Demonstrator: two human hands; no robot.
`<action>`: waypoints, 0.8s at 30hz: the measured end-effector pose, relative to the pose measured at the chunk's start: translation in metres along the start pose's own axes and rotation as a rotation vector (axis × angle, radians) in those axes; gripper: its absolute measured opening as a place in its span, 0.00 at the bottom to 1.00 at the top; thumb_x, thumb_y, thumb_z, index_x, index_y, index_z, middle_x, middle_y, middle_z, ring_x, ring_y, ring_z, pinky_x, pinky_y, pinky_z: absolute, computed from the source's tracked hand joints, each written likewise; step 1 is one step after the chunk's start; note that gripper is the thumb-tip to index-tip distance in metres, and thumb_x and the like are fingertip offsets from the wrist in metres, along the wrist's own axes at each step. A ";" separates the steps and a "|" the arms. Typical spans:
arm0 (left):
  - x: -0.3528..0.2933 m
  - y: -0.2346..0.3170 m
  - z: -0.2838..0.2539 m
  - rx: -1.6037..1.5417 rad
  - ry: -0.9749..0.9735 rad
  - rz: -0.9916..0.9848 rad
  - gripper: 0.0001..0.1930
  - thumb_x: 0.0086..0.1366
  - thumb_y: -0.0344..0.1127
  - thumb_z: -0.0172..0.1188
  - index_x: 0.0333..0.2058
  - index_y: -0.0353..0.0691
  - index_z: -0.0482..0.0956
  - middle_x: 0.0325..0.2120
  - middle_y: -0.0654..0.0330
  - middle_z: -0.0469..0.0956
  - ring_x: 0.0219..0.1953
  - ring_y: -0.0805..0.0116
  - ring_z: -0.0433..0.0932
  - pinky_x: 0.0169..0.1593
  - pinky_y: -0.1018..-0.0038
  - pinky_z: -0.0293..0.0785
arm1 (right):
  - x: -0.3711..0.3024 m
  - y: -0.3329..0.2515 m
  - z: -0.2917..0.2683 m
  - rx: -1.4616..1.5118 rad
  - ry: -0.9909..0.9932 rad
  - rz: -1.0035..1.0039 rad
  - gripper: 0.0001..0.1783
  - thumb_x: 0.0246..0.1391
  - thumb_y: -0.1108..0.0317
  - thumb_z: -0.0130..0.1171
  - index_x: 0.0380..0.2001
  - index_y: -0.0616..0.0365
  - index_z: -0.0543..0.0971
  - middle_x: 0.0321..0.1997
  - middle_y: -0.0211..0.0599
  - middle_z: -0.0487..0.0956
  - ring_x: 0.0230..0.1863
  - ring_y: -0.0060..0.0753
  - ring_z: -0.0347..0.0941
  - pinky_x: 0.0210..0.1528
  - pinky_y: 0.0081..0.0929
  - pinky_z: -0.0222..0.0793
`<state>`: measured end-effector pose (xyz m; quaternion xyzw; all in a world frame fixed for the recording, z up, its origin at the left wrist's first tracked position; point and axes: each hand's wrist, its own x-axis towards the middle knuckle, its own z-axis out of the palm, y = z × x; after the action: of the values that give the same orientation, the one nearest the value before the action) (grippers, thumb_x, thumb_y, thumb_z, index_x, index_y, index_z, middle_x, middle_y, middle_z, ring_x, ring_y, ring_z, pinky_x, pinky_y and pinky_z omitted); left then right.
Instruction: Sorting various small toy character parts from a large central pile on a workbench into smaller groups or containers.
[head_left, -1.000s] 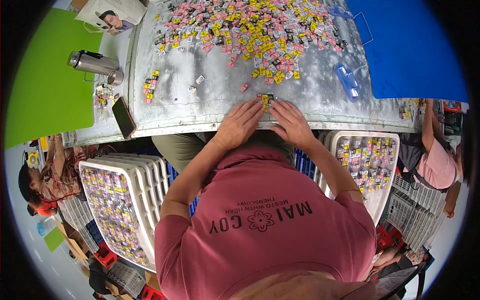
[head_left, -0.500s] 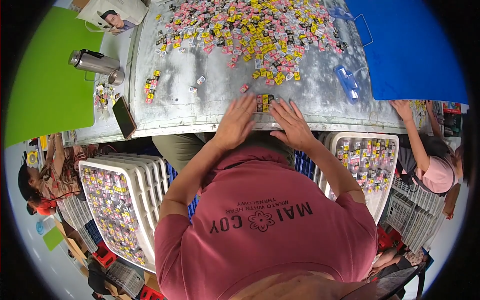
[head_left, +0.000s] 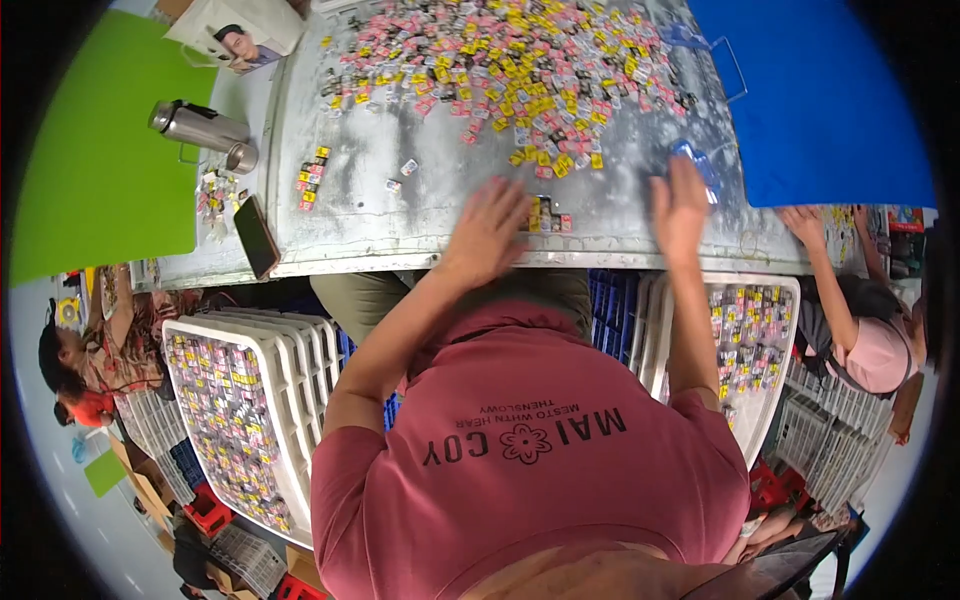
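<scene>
A small block of square pieces (head_left: 548, 215) in pink, black and yellow lies near the table's front edge. My left hand (head_left: 490, 228) rests along its left side, fingers stretched and partly covering it. My right hand (head_left: 681, 210) is apart from the block, off to the right, somewhat blurred with fingers extended. Its fingertips reach a translucent blue plastic object (head_left: 711, 180), which the hand partly hides; whether they touch cannot be seen. Two loose white pieces (head_left: 408, 167) lie to the left of my left hand.
A big heap of small coloured pieces (head_left: 510, 60) spreads over the metal table's (head_left: 370, 225) far side. A short row of pieces (head_left: 312, 178), a phone (head_left: 256, 236) and a steel flask (head_left: 200, 127) are leftward. Stacked white trays (head_left: 262, 375) flank me. A co-worker's hand (head_left: 803, 222) is at right.
My right hand has left the block and moved right to the blue plastic object. My left hand stays beside the block, slightly farther right. The loose pink piece above the block is no longer visible.
</scene>
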<state>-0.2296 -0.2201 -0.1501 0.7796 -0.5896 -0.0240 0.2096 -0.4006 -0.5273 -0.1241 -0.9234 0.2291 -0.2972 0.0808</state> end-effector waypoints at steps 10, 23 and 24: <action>0.018 0.013 0.016 -0.088 0.091 0.121 0.36 0.55 0.46 0.71 0.63 0.44 0.73 0.57 0.50 0.70 0.60 0.47 0.69 0.65 0.51 0.65 | -0.006 0.089 0.007 -0.565 -0.192 0.121 0.17 0.64 0.55 0.58 0.48 0.52 0.86 0.50 0.38 0.84 0.53 0.48 0.77 0.51 0.48 0.71; 0.010 0.014 0.012 -0.105 0.057 0.115 0.38 0.53 0.43 0.69 0.64 0.46 0.71 0.59 0.49 0.68 0.61 0.47 0.67 0.63 0.52 0.65 | -0.001 0.102 0.006 -0.554 -0.133 0.137 0.10 0.60 0.60 0.61 0.38 0.51 0.87 0.39 0.38 0.86 0.42 0.45 0.82 0.47 0.43 0.73; 0.010 0.014 0.013 -0.118 0.065 0.123 0.39 0.52 0.42 0.69 0.65 0.46 0.70 0.60 0.48 0.67 0.61 0.47 0.67 0.63 0.52 0.66 | -0.003 0.105 0.007 -0.532 -0.114 0.142 0.10 0.60 0.60 0.62 0.37 0.51 0.87 0.38 0.38 0.86 0.41 0.45 0.82 0.47 0.43 0.73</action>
<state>-0.2429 -0.2359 -0.1553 0.7287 -0.6268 -0.0208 0.2753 -0.4386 -0.6186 -0.1614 -0.9090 0.3584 -0.1678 -0.1310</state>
